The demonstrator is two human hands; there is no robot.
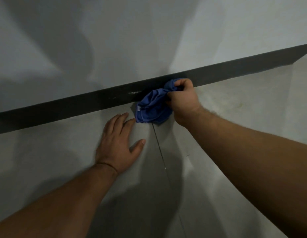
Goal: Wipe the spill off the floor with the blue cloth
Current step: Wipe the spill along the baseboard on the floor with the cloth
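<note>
A crumpled blue cloth (152, 107) lies on the grey tiled floor (235, 103), bunched against the dark skirting board. My right hand (182, 98) is shut on the cloth's upper right part, its knuckles close to the skirting. My left hand (118, 143) rests flat on the floor with fingers spread, its fingertips just left of the cloth's lower edge. No spill shows on the floor; anything under the cloth is hidden.
A dark skirting board (63, 110) runs diagonally across the view at the foot of a pale wall (132, 40). It carries a whitish smudge (134, 92) just left of the cloth. A thin tile joint (162, 157) runs from the cloth toward me.
</note>
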